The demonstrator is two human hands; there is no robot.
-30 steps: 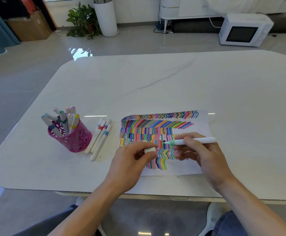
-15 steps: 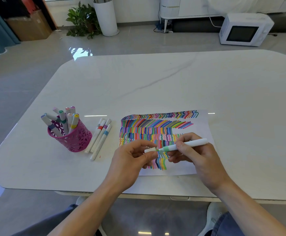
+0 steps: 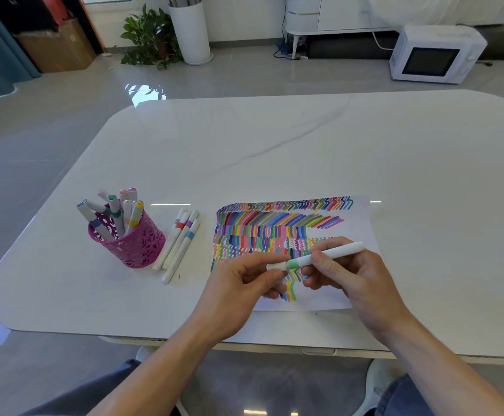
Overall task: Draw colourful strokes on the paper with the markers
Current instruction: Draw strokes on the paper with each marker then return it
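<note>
capping now: the white cap [image 3: 276,266] sits on the nib end of the green-banded marker [image 3: 325,257]; a second ago cap and marker were apart, the cap alone in the left hand and the dark nib bare, and half a second ago the two were just meeting

left hand [image 3: 238,292] pinches the cap between thumb and forefinger, other fingers curled under. right hand [image 3: 352,277] is closed around the marker barrel, thumb on top, barrel running up and to the right past the knuckles. both hands have sat over the lower middle of the paper [image 3: 361,232] throughout, the marker held above it, not touching it

paper lies flat on the white table [image 3: 274,151], near its front edge, in the same place as before; rows of coloured strokes cover its left and upper part, i count about five rows, the lowest partly hidden by the hands

counts: one marker in hand; four markers [image 3: 180,241] lying side by side on the table between cup and paper; one pink pen cup [image 3: 130,241] with about eight markers standing in it, exact number hard to tell; cup and loose markers unmoved
</note>
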